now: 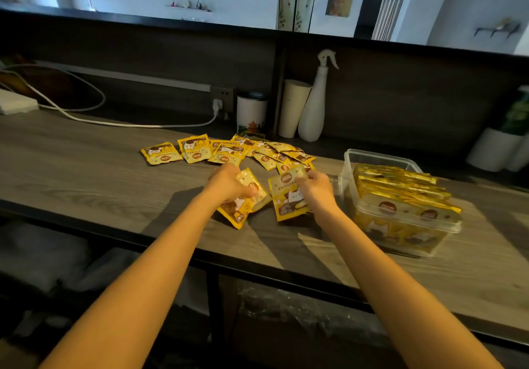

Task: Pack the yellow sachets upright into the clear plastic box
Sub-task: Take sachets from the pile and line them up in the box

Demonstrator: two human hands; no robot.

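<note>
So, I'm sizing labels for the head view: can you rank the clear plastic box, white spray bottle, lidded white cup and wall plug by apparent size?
1. clear plastic box, though it sits nearest the camera
2. white spray bottle
3. lidded white cup
4. wall plug

Left grip (229, 184): I see only its back; fingertips hidden under its held sachets (243, 208), count unclear.
Right grip (316, 189): wrist covers one edge of its single sachet (286, 200).
Print: too small for me to read.
Clear box (380, 157): near wall blurred; packed row (400, 194) uncountable.
Loose pile (266, 152): overlapping, rear ones hidden.
Potted plant (515, 117): cut off at right edge.
Under the desk (86, 154): dim blur.
</note>
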